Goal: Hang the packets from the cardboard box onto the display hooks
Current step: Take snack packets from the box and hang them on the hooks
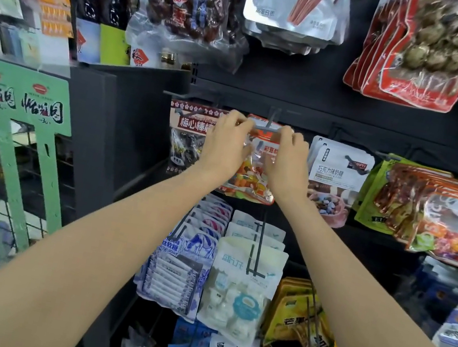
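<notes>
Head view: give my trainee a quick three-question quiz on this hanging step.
1. True or false: both hands hold the colourful candy packet at its top edge.
2. Which packets hang directly right of it? A) white chocolate milk candy packets B) red date bags C) green boxes
3. Fill in: the packet's top is level with a black display ____.

Key: 1 true: left hand and right hand pinch its header. 2 A, the white packets. 3 hook.

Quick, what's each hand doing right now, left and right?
Left hand: closed on the top edge of the colourful candy packet.
Right hand: closed on the same packet's top edge.
</notes>
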The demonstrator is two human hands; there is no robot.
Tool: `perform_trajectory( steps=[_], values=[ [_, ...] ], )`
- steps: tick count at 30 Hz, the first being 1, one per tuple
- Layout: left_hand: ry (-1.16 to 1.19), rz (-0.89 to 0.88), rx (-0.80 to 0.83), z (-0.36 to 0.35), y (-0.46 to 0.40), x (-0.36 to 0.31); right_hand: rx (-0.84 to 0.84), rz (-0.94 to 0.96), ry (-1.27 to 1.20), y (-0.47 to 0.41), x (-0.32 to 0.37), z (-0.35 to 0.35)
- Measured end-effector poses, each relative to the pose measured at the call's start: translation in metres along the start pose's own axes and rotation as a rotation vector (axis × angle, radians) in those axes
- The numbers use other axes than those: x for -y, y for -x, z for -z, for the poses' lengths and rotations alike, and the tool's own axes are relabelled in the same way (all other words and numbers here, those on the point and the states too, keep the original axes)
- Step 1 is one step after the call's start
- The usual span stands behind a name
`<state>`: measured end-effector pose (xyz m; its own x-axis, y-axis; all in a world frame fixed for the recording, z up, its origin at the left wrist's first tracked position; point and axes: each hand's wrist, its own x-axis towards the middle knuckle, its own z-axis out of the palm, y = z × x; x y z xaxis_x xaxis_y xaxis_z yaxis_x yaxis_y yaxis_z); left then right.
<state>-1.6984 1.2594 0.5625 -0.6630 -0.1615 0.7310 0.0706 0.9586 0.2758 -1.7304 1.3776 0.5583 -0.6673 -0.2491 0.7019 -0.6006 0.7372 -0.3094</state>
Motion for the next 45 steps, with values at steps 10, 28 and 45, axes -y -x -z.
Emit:
perform_trajectory(
  steps=[10, 28, 45],
  values=[
    [-0.197, -0.182, 0.151, 0.005, 0.012, 0.012, -0.035, 0.078, 0.112, 0.014, -0.004, -0.002],
    [-0.090, 0.432, 0.451, 0.129, 0.182, 0.148, 0.694, 0.122, -0.350, 0.144, 0.170, -0.077],
    [-0.234, 1.069, 1.066, 0.192, 0.485, 0.368, 1.654, 0.151, -0.233, 0.378, 0.360, -0.262]
  ],
)
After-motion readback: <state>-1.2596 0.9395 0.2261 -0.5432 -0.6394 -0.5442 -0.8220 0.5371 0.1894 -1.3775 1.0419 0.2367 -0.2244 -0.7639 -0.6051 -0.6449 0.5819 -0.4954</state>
